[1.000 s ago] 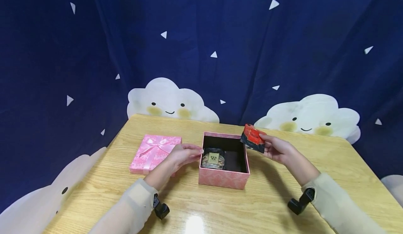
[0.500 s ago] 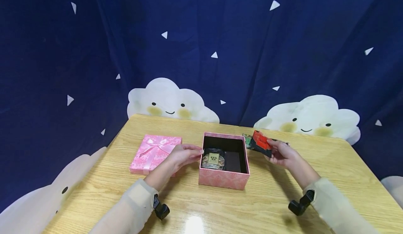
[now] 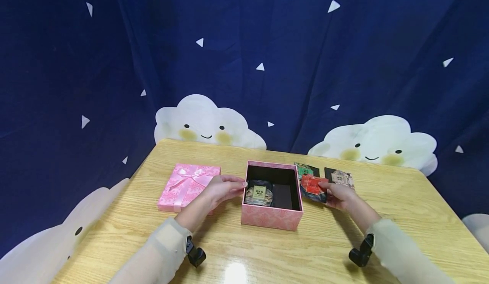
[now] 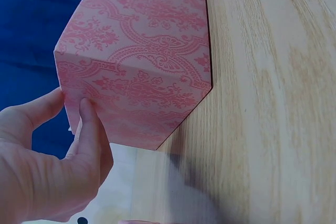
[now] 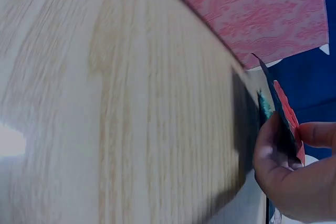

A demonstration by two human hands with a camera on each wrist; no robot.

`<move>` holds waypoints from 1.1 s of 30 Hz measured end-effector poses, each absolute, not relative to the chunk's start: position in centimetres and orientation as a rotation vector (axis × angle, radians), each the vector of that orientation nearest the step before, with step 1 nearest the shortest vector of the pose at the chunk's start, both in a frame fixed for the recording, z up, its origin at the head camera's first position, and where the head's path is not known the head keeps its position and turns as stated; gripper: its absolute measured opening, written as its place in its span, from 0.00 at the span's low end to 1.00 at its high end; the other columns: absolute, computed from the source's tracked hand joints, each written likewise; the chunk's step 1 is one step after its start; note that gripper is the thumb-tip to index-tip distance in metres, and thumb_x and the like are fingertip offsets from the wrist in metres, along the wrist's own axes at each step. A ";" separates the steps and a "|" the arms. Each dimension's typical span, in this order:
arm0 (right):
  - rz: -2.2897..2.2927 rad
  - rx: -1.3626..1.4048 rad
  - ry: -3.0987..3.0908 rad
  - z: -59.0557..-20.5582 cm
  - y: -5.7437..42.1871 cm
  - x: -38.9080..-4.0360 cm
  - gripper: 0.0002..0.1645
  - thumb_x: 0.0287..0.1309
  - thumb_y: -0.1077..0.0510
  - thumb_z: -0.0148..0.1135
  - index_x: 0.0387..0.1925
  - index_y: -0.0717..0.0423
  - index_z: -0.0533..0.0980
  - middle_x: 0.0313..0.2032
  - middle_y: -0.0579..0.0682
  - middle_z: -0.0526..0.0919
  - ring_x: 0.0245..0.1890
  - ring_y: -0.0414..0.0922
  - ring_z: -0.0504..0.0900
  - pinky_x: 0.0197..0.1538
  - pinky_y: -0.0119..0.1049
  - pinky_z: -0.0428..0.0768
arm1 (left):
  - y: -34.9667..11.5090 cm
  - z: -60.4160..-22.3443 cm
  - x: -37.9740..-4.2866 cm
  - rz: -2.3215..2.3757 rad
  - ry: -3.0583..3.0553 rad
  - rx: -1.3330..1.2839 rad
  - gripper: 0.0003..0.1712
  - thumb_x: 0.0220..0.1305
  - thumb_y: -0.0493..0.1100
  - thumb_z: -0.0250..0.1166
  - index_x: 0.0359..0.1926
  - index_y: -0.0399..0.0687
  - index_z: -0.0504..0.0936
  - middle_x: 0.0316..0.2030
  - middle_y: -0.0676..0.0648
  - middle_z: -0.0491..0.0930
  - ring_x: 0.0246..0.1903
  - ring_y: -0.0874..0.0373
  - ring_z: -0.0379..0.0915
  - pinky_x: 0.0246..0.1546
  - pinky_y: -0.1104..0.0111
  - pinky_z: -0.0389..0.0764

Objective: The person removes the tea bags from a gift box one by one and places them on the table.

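My left hand (image 3: 223, 190) pinches the left rim of an open pink patterned box (image 3: 269, 217), dark inside. The left wrist view shows the thumb at the rim and fingers (image 4: 92, 129) on the box's outer wall (image 4: 142, 93). Inside the box, a black packet with a yellowish label (image 3: 259, 193) leans at the left. Just right of the box, my right hand (image 3: 341, 195) pinches a flat black packet with a red front (image 3: 314, 185) by its right edge. In the right wrist view this packet (image 5: 287, 114) is seen edge-on, tilted above the table.
Behind the held packet lie a black packet with a green label (image 3: 305, 169) and another with a pale label (image 3: 341, 177). Left of the box, partly behind the left hand, is a pink lid with a bow (image 3: 183, 195). A dark blue curtain (image 3: 237, 29) hangs behind the wooden table (image 3: 267, 254).
My right hand has carried the red-fronted packet from above the box's right rim down and right, toward the table. Two packets behind it have come into view. The left hand stays at the rim.
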State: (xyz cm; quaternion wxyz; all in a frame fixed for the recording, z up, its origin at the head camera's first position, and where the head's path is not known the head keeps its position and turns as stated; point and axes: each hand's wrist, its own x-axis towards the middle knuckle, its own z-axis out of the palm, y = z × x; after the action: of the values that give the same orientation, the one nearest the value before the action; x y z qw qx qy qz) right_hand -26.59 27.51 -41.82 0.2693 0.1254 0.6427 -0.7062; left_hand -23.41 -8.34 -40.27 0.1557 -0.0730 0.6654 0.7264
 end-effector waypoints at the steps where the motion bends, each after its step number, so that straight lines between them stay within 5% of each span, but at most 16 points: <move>1: -1.865 0.323 1.786 -42.0 27.5 -26.7 0.08 0.70 0.58 0.44 0.41 0.59 0.66 0.28 0.44 0.79 0.29 0.35 0.80 0.37 0.24 0.85 | -8.3 -40.3 -23.4 2.082 1.906 -0.206 0.14 0.59 0.31 0.65 0.46 0.28 0.80 0.35 0.45 0.84 0.33 0.60 0.82 0.52 0.60 0.84; 14: -1.481 0.267 2.260 -42.0 26.6 -26.8 0.16 0.64 0.60 0.56 0.44 0.71 0.73 0.24 0.43 0.77 0.25 0.35 0.77 0.34 0.30 0.87 | -8.3 -40.3 -23.2 2.080 1.903 -0.195 0.13 0.59 0.31 0.65 0.45 0.29 0.80 0.35 0.45 0.83 0.33 0.61 0.81 0.50 0.63 0.86; 22: -1.310 0.375 2.490 -42.0 26.5 -26.9 0.22 0.58 0.62 0.61 0.49 0.75 0.69 0.33 0.54 0.76 0.23 0.38 0.78 0.34 0.34 0.88 | -8.3 -40.2 -23.3 2.086 1.898 -0.195 0.13 0.59 0.31 0.65 0.45 0.29 0.80 0.36 0.44 0.83 0.34 0.60 0.81 0.49 0.64 0.86; 33: -1.146 0.343 2.722 -42.4 26.2 -26.8 0.22 0.51 0.61 0.69 0.43 0.75 0.75 0.31 0.59 0.83 0.16 0.35 0.79 0.25 0.31 0.86 | -8.3 -40.2 -23.3 2.063 1.925 -0.205 0.13 0.60 0.32 0.65 0.45 0.30 0.80 0.37 0.44 0.84 0.36 0.59 0.82 0.55 0.59 0.83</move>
State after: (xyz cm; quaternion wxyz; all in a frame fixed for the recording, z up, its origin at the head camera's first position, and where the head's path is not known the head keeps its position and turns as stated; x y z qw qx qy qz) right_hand -26.80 26.23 -42.42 0.0841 0.1150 0.9122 -0.3841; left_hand -23.33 -8.32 -40.15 0.1558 -0.0716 0.6722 0.7203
